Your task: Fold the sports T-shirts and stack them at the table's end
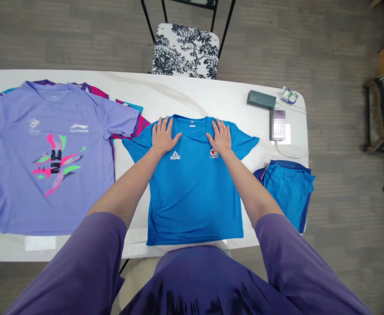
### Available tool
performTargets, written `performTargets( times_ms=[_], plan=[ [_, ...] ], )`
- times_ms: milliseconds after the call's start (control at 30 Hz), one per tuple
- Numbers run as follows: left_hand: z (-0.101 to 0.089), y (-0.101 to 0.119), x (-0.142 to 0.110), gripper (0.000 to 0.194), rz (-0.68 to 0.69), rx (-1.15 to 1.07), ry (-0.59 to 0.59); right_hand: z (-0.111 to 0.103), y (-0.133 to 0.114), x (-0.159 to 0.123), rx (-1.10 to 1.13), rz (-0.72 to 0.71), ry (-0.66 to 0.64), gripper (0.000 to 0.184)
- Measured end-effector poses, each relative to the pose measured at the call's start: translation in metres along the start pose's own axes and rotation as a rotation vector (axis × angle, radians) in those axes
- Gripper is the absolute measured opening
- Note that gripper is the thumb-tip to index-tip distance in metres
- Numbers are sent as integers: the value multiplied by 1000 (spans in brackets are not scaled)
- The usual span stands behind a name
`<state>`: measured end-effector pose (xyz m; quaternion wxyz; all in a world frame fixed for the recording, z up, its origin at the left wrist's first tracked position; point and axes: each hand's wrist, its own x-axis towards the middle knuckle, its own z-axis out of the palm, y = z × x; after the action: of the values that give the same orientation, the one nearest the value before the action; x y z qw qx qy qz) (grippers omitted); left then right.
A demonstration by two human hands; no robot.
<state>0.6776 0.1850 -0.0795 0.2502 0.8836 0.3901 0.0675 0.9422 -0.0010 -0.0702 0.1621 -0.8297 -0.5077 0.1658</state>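
A bright blue T-shirt (192, 192) lies flat, front up, in the middle of the white table (165, 94). My left hand (164, 134) rests flat on its left shoulder, fingers spread and open. On the shirt's right shoulder lies my right hand (220, 136), also flat and open, just above a small chest badge. Neither hand holds anything.
A lilac T-shirt (52, 157) lies spread over other coloured shirts on the left. Folded blue shorts (288, 186) sit at the table's right edge. A dark case (261, 99), a small packet (289, 96) and a cable lie far right. A patterned chair (186, 50) stands behind.
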Motion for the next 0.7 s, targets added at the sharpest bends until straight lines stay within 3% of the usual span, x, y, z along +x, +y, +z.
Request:
performTargets(
  times_ms=[133,233,367,500,600,700],
  plan=[
    [-2,-3,14,107,6,1,4,-3,7,15,-142,14,-8,93],
    [-3,2,6,103,3,-47,67,-8,8,-1,-173,-47,23,92],
    [-3,0,-41,96,-48,-65,81,-3,16,-54,-200,20,64,91],
    [-8,-19,-85,100,-91,-44,16,6,37,-91,-227,130,66,96],
    [-16,-37,-91,102,-96,-12,16,6,55,-89,-241,172,100,97],
    [-24,-56,-80,104,-121,15,40,-2,76,-71,-232,199,110,92]
  ],
)
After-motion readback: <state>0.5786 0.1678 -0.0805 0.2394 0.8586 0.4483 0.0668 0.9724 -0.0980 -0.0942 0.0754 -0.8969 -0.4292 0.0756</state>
